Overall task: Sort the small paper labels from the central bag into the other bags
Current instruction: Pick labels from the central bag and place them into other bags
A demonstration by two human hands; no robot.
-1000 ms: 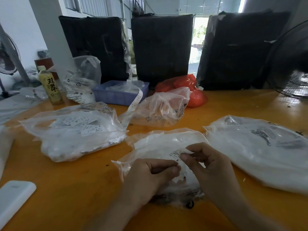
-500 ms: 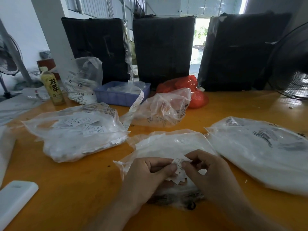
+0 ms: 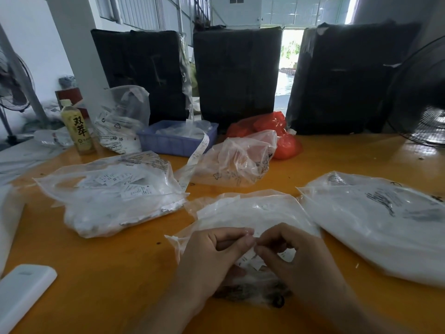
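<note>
There, a small paper label (image 3: 250, 257) was held over the near end of the central bag (image 3: 255, 213), pinched from both sides: the left hand (image 3: 214, 256) gripped it between thumb and forefinger, and the right hand (image 3: 296, 259) pinched its other edge, fingers curled. The central bag lay flat on the orange table (image 3: 108, 273). Left of it sat a clear bag of labels (image 3: 113, 191); right of it, a large white-filled bag (image 3: 380, 220); beyond it, a crumpled bag (image 3: 236, 162), then a blue tray (image 3: 178, 138) and a red bag (image 3: 284, 138). Far left of the central bag stood a bottle (image 3: 78, 127).
</note>
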